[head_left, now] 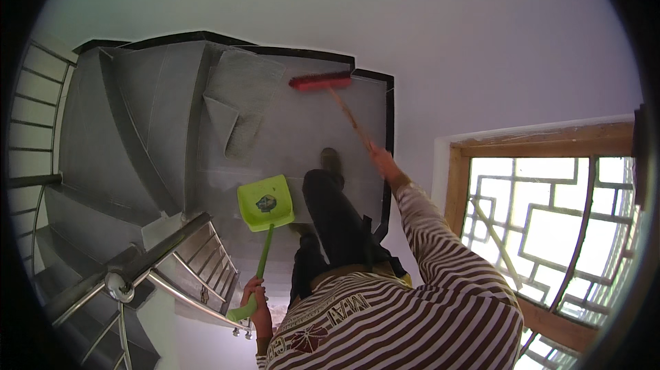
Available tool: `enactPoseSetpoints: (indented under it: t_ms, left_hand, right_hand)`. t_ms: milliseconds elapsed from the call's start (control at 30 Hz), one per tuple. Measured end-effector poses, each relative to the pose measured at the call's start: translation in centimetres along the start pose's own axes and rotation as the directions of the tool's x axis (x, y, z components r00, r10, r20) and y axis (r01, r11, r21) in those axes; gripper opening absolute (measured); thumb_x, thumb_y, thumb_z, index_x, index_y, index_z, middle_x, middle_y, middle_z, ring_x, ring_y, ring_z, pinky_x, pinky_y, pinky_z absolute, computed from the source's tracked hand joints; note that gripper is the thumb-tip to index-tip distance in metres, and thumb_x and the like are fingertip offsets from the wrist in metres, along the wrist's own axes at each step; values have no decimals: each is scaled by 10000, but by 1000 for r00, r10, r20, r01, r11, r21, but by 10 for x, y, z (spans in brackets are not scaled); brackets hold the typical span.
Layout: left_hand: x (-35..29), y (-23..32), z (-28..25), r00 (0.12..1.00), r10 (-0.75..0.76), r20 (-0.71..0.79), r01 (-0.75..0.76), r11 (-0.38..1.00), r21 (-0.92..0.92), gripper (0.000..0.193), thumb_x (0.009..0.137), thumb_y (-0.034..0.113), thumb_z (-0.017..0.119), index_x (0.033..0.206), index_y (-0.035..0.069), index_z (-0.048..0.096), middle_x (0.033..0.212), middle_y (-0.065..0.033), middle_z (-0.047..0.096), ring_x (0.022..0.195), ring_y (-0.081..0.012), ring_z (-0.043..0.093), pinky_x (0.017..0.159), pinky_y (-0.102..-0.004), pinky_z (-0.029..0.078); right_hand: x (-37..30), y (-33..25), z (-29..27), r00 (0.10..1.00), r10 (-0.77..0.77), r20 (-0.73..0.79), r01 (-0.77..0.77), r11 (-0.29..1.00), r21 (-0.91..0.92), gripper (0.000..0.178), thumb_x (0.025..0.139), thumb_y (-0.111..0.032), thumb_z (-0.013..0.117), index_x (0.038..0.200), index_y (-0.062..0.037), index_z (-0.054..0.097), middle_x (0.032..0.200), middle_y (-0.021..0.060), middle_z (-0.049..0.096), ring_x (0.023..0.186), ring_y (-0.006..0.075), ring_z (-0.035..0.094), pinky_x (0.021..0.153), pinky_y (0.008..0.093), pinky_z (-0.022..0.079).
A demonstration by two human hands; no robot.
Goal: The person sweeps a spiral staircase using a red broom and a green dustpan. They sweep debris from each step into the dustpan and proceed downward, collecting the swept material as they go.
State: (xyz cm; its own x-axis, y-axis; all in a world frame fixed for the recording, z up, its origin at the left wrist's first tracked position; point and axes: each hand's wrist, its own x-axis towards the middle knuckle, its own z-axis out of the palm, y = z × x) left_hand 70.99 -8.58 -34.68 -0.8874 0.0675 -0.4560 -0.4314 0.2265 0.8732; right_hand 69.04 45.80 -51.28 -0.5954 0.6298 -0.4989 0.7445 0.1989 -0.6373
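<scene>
My right hand (383,162) is closed round the wooden handle of a broom (321,81). Its red head lies on the grey landing floor, close to the black skirting at the far wall. In my left hand (256,303) is the green handle of a long-handled dustpan (251,204). The lime-green pan is held left of my legs, and a dark bluish-grey patch shows in its middle; I cannot tell what that is. A grey mat (240,88), one corner folded over, lies on the floor between the broom head and the steps.
Grey stairs (161,95) wind away on the left, with a metal railing (199,260) beside my left hand and another railing at the far left. A wood-framed lattice window (536,205) is on the right. Black skirting (390,116) edges the landing below pale walls.
</scene>
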Motion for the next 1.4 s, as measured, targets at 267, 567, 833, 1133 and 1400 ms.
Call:
enactPoseSetpoints:
  t_ms: [267, 567, 833, 1133, 1400]
  left_hand:
    - [5, -20, -2, 999, 44, 12, -44, 999, 27, 136, 939, 108, 557, 929, -5, 632, 1156, -133, 646, 969, -180, 582, 814, -297, 462]
    - [14, 22, 15, 998, -55, 2, 55, 997, 50, 115, 932, 74, 563, 942, -8, 643, 1090, -130, 665, 1070, -246, 603, 898, -342, 469]
    - [20, -17, 3, 1000, 23, 10, -24, 998, 55, 159, 944, 109, 566, 829, 7, 605, 1053, -143, 663, 1003, -214, 610, 890, -345, 490]
    - [20, -13, -6, 999, 35, 27, -37, 998, 56, 170, 951, 151, 570, 885, 8, 633, 1084, -127, 666, 952, -201, 605, 820, -325, 497]
    - [14, -27, -3, 997, 81, 9, -81, 997, 6, 197, 960, 177, 553, 956, 10, 659, 1079, -121, 662, 899, -196, 608, 831, -317, 481]
  right_hand:
    - [-105, 14, -79, 977, 211, 22, -198, 946, -256, 468, 987, -280, 515, 1430, -131, 498, 883, 218, 695, 720, 360, 681, 567, 444, 560]
    - [-22, 84, -86, 991, 128, -39, -133, 973, -187, 367, 983, -265, 521, 1291, -84, 607, 720, 140, 660, 523, 271, 630, 429, 408, 513]
    - [-108, 60, -121, 992, 123, 2, -120, 968, -220, 408, 996, -286, 503, 1393, -199, 543, 658, 145, 627, 526, 261, 644, 455, 420, 527]
    - [-29, 147, -62, 985, 0, -174, -30, 985, -167, 382, 1005, -326, 485, 1328, -139, 568, 610, 111, 572, 470, 255, 577, 405, 412, 463]
    - [-187, 19, -108, 945, 325, 46, -325, 946, -9, 370, 1014, -268, 465, 1329, -126, 597, 587, 114, 564, 454, 219, 580, 419, 367, 484]
